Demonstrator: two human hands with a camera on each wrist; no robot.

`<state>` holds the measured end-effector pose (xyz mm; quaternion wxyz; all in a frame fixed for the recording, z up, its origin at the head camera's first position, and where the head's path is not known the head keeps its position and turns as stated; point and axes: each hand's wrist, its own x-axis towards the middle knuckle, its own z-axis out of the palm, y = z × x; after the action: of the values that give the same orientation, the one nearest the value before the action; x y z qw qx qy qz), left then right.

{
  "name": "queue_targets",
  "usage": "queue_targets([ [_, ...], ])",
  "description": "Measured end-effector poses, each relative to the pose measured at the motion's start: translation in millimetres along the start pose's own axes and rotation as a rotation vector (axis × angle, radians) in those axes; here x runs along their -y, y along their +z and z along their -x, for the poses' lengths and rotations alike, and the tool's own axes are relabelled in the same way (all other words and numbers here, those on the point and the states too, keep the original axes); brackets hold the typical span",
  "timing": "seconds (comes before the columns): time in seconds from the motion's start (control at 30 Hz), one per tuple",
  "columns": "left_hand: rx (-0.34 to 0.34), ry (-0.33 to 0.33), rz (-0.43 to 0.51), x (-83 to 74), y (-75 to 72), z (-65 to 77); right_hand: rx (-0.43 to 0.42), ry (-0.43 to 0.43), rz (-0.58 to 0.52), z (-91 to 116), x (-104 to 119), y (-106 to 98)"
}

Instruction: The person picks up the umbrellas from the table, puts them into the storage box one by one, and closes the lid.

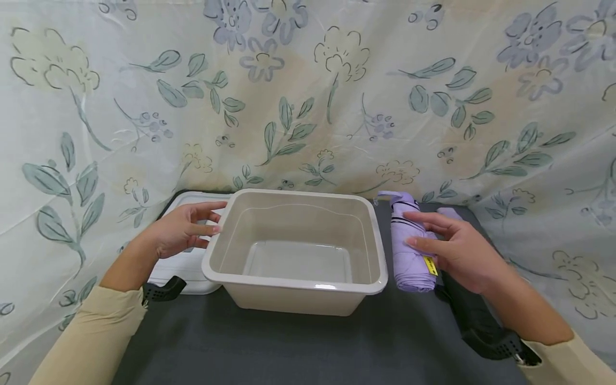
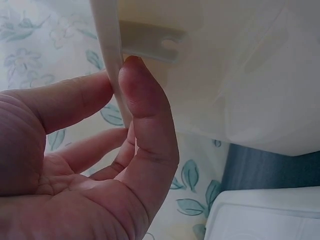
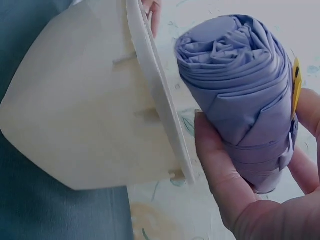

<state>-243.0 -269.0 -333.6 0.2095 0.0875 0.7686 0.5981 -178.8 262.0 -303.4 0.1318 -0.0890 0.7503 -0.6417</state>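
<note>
A beige plastic basin [image 1: 298, 303] with a wide rim stands in the middle of the dark table. My left hand [image 1: 185, 230] pinches its left rim; in the left wrist view the rim [image 2: 107, 40] runs between thumb and fingers. To the right of the basin, my right hand [image 1: 457, 248] grips a tightly rolled lavender fabric bundle [image 1: 406, 254]. Black bands cross the bundle near its top, beside a pale strap, and a yellow tag [image 1: 430, 266] hangs on its side. The right wrist view shows the coiled end of the bundle [image 3: 240, 100], apart from the basin's rim.
A white lid-like panel [image 1: 180, 275] lies to the left, partly behind the basin. Under my right wrist is a long black item [image 1: 464, 302], partly hidden by my arm. The dark tabletop [image 1: 298, 347] extends in front, and a floral cloth [image 1: 298, 80] hangs behind.
</note>
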Motion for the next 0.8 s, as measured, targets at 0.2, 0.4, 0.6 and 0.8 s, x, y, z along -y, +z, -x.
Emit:
queue_targets([
  [0.2,0.003,0.005,0.008,0.4,1.4,0.7,-0.012,0.019,-0.007,-11.1,12.3,14.9],
  [0.4,-0.004,0.001,-0.010,0.9,0.6,0.6,-0.011,0.044,-0.031,-21.3,23.2,28.9],
  [0.6,0.000,0.005,-0.016,0.9,-0.5,0.8,0.011,0.077,-0.049,-32.4,32.6,46.0],
  [0.8,0.007,-0.001,-0.001,-0.4,0.9,1.8,0.032,0.122,-0.096,-41.9,37.2,60.6],
])
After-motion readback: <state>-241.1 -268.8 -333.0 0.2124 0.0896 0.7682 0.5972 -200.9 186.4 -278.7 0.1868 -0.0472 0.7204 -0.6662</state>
